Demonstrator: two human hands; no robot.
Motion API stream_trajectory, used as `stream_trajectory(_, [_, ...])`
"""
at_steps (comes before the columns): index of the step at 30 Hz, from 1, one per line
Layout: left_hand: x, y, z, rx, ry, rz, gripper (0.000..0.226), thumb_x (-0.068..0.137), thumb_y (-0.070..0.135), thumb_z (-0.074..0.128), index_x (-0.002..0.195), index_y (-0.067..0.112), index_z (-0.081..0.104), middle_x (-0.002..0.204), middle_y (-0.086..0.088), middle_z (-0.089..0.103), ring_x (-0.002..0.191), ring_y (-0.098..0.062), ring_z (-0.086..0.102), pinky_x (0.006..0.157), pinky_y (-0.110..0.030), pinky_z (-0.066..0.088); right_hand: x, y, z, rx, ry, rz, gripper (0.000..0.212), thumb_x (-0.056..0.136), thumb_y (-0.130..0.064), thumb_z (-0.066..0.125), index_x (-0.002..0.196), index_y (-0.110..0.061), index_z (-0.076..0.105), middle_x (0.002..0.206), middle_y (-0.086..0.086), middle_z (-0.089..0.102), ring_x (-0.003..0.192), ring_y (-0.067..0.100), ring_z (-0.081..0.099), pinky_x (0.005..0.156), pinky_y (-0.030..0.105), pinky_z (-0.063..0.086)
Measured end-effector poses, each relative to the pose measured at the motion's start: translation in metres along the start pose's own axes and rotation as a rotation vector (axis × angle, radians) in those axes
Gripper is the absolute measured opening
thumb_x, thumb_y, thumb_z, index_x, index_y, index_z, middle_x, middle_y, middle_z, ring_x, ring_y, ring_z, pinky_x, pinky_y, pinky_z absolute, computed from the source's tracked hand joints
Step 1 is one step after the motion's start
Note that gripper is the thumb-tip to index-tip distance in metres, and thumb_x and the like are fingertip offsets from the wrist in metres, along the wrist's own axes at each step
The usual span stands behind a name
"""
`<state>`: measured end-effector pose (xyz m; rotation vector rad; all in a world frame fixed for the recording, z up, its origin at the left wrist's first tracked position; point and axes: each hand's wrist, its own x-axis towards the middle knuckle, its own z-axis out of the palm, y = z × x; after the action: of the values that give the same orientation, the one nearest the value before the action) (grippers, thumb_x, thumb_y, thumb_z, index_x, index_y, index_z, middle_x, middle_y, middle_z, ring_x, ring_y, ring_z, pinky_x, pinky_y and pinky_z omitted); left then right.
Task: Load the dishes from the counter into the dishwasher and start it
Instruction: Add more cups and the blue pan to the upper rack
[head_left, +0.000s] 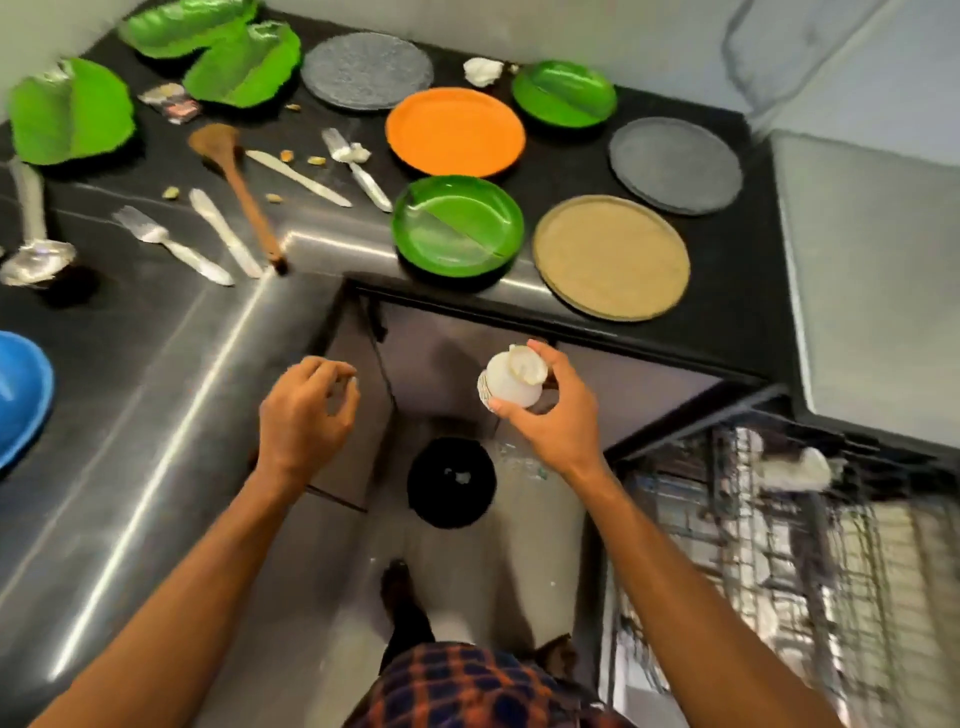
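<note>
The fingers of my right hand (550, 415) are wrapped round a small white cup (511, 382), thumb on one side and fingertips on the other, tilted with its mouth towards me and some pale scrap sitting in it. I hold it out in the air, off the surface, with a black bin (451, 482) on the floor just below and beyond my wrist; I judge I am about to tip the scrap out before racking the cup. My left hand (306, 410) hovers beside it, fingers loosely curled and holding nothing that I can make out. To the right of my right hand the dishwasher rack (779, 545) is pulled out, and apart from one blurred white item (795, 467) at its far end I cannot tell what it carries. Nearly everything is left to load. Up ahead of my fingers on the dark surface (156, 364) lie a green plate (457, 231), an orange plate (455, 131), a tan plate (611, 256) and two grey plates (675, 165). Far to the left are leaf-shaped green dishes (70, 111), a wooden spoon (236, 182), forks, knives, a ladle (36, 260) and a blue bowl (21, 395). The task looks barely begun, and starting the machine is a long way off.
</note>
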<state>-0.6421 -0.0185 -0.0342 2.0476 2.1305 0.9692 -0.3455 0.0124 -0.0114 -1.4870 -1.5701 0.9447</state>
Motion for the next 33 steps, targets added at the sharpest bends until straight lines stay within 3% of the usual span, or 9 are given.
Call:
stream_trajectory(7, [-0.074,0.165,0.102,-0.184,-0.309,0.017,0.020,0.087,0.032,0.056,0.090,0.018,0.070,0.078,0.002,0.068,0.067,-0.020,0.063,0.062,-0.033,0.050,-0.082,0.109,-0.148,-0.039,0.083,0.176,0.073,0.068,-0.043,0.088,0.134,-0.035,0.057,0.131,-0.019,0.062,0.120,0.006,0.059,0.097,0.036,0.053])
stream_trajectory(10, [-0.108,0.225,0.145,-0.282,-0.449,-0.121,0.004,0.089,0.020,0.068,0.086,0.018,0.069,0.064,0.007,0.060,0.060,-0.014,0.057,0.061,-0.031,0.047,-0.120,0.146,-0.204,-0.035,0.134,0.271,0.066,0.069,-0.039,0.088,0.129,-0.037,0.059,0.128,-0.021,0.062,0.118,-0.004,0.056,0.094,0.023,0.052])
stream_trajectory(13, [-0.137,0.278,0.181,-0.306,-0.584,-0.184,0.007,0.088,0.013,0.071,0.085,0.019,0.069,0.067,0.005,0.061,0.064,-0.011,0.056,0.064,-0.029,0.043,-0.157,0.182,-0.255,-0.033,0.192,0.373,0.065,0.071,-0.031,0.090,0.126,-0.042,0.057,0.122,-0.022,0.062,0.112,-0.011,0.055,0.090,0.012,0.048])
stream_trajectory(15, [-0.148,0.304,0.197,-0.313,-0.691,-0.175,0.008,0.090,0.013,0.070,0.085,0.019,0.069,0.070,0.006,0.062,0.065,-0.007,0.056,0.065,-0.027,0.040,-0.178,0.202,-0.280,-0.030,0.234,0.441,0.066,0.070,-0.025,0.091,0.121,-0.047,0.055,0.117,-0.024,0.062,0.107,-0.015,0.055,0.087,0.008,0.045])
stream_trajectory(19, [-0.152,0.348,0.227,-0.290,-0.909,-0.084,0.009,0.090,0.015,0.070,0.089,0.024,0.068,0.076,0.004,0.065,0.072,-0.016,0.061,0.070,-0.026,0.041,-0.210,0.237,-0.314,-0.006,0.354,0.589,0.065,0.069,-0.019,0.093,0.121,-0.034,0.056,0.108,-0.019,0.064,0.095,-0.013,0.058,0.082,0.006,0.044])
stream_trajectory(22, [-0.146,0.380,0.249,-0.304,-1.027,-0.092,0.013,0.091,0.016,0.069,0.104,0.017,0.068,0.084,0.000,0.066,0.080,-0.019,0.063,0.074,-0.025,0.041,-0.218,0.263,-0.329,0.012,0.414,0.685,0.066,0.070,-0.015,0.092,0.120,-0.033,0.053,0.110,-0.014,0.063,0.104,0.002,0.058,0.092,0.022,0.048])
stream_trajectory(27, [-0.131,0.422,0.297,-0.351,-1.115,-0.225,0.026,0.093,0.018,0.068,0.118,0.016,0.059,0.090,-0.003,0.064,0.080,-0.015,0.060,0.072,-0.029,0.043,-0.198,0.311,-0.341,0.009,0.462,0.807,0.065,0.067,-0.016,0.091,0.115,-0.034,0.051,0.108,-0.008,0.066,0.104,0.017,0.063,0.091,0.047,0.055])
stream_trajectory(30, [-0.120,0.441,0.328,-0.364,-1.157,-0.382,0.034,0.094,0.021,0.067,0.125,0.020,0.052,0.084,0.001,0.058,0.075,-0.015,0.057,0.067,-0.032,0.045,-0.170,0.337,-0.347,-0.024,0.441,0.838,0.068,0.065,-0.022,0.091,0.120,-0.030,0.050,0.112,-0.004,0.067,0.104,0.024,0.064,0.087,0.051,0.055])
stream_trajectory(33, [-0.109,0.454,0.363,-0.389,-1.171,-0.477,0.048,0.093,0.024,0.069,0.134,0.015,0.045,0.095,-0.007,0.064,0.090,-0.026,0.061,0.081,-0.032,0.045,-0.136,0.368,-0.354,-0.022,0.418,0.865,0.073,0.063,-0.027,0.093,0.120,-0.033,0.048,0.112,-0.005,0.067,0.105,0.025,0.065,0.090,0.051,0.055])
